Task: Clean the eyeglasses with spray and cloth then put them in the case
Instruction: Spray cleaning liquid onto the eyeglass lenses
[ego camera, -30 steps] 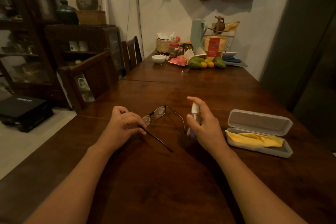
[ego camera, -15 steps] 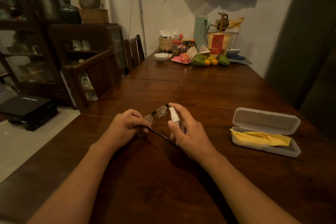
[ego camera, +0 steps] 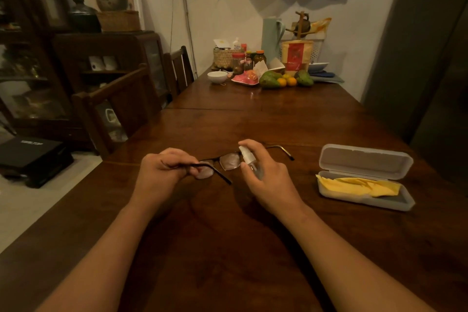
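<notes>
Home dining room: wooden table [ego camera: 253,124], chairs [ego camera: 119,109], fruit [ego camera: 270,79].

An open grey plastic eyeglass case [ego camera: 366,161] lies on the dark wooden table [ego camera: 228,248], its raised lid walling its far side. Left of the case runs a bare gap, then the right hand [ego camera: 271,182] gripping a small clear spray bottle [ego camera: 249,162] and the left hand [ego camera: 162,172] gripping thin dark-framed eyeglasses [ego camera: 230,161]. Far beyond the case, jars [ego camera: 238,61] and fruit [ego camera: 269,79] crowd the table.
</notes>
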